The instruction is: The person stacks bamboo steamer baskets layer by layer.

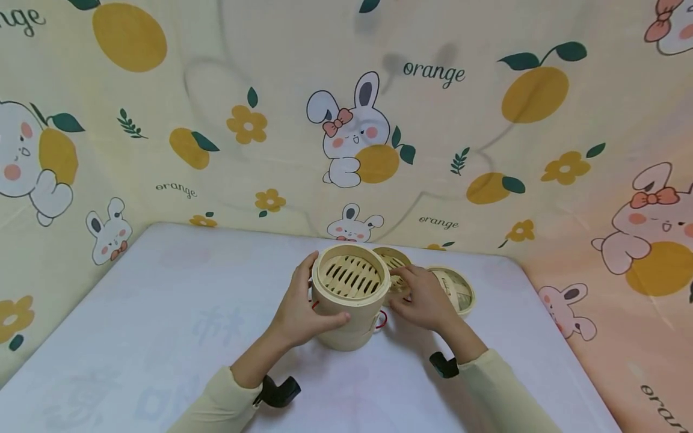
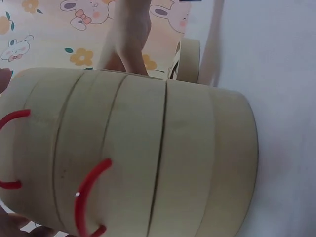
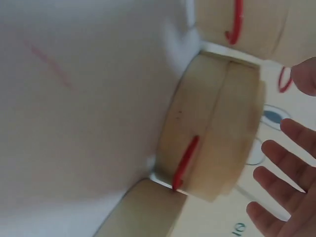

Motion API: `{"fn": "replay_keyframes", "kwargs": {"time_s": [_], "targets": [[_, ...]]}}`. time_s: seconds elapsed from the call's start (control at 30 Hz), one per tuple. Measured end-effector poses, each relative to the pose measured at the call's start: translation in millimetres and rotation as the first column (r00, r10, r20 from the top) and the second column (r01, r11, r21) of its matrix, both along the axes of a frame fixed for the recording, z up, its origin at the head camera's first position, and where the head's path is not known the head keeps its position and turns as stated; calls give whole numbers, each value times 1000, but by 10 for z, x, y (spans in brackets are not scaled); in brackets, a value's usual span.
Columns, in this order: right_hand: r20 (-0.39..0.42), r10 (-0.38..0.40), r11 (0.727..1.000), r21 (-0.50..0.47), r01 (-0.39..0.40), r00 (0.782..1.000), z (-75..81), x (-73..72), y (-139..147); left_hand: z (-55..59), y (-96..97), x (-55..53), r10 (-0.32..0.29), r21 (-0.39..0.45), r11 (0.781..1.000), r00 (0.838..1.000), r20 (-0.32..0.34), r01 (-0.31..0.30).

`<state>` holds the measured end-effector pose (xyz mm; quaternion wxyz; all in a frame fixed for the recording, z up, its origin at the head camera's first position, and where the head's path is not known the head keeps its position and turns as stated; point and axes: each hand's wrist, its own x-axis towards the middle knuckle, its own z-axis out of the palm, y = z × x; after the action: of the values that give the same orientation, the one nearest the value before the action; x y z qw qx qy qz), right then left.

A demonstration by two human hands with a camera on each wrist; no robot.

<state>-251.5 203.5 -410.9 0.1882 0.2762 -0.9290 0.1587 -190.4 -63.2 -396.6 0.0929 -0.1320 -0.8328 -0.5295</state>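
Note:
A stack of bamboo steamer baskets stands upright on the table, a slatted rack showing in its top tier. My left hand holds it from the left, thumb across the front near the upper part. In the left wrist view, red loops hang on the side of the stack. My right hand is to the right of the stack, over another steamer basket. In the right wrist view its fingers are spread, with a gap between them and that basket.
A round woven bamboo lid lies at the right of the basket. The white table meets a printed cloth backdrop with rabbits and oranges just behind these things. Black wrist cameras are strapped to both forearms.

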Motion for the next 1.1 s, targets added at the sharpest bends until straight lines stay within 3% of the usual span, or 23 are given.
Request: {"fn": "replay_keyframes", "kwargs": {"time_s": [0.2,0.4,0.5,0.63,1.1], "targets": [[-37,-17,999,44,18,999,-120,-155,-22,-18,38,-7,11,37,999,999,43,-13],[-34,3,999,44,-2,999,-192,-247,-40,215,57,126,-11,84,996,996,87,4],[-24,24,998,55,-23,999,-192,-269,-61,158,49,90,-9,83,997,998,70,4],[-11,28,997,71,-27,1000,-176,-263,-94,-23,38,-15,0,75,997,999,35,-3],[-3,-11,998,63,11,1000,-172,-225,-121,8,56,3,8,97,995,999,39,-12]]}}
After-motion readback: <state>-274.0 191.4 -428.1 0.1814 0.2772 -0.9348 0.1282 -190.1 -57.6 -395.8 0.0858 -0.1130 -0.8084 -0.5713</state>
